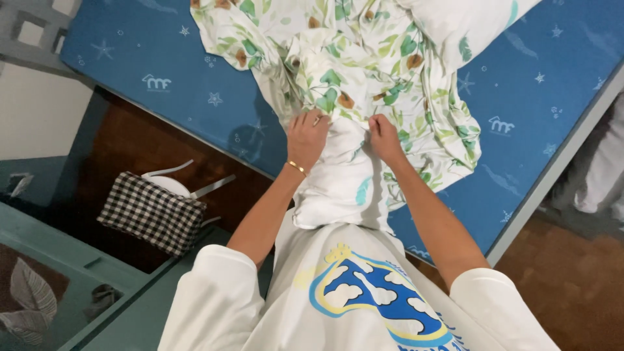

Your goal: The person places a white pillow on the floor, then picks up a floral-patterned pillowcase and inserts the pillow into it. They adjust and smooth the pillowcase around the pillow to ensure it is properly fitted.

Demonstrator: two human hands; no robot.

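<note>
A white pillow (338, 188) lies on the blue star-patterned mattress (195, 78), its near end pointing at me. A leaf-printed white pillowcase (364, 58) is bunched up over its far end. My left hand (307, 138), with a thin gold bracelet at the wrist, pinches the pillowcase's edge on the left side of the pillow. My right hand (385, 138) grips the same edge on the right side. Both hands are closed on the fabric, a short way apart.
A black-and-white checked bag (151, 212) with white handles sits on the brown floor (130, 143) left of the bed. A teal furniture edge (78, 253) runs along the lower left. White cloth (601, 175) shows at the right edge.
</note>
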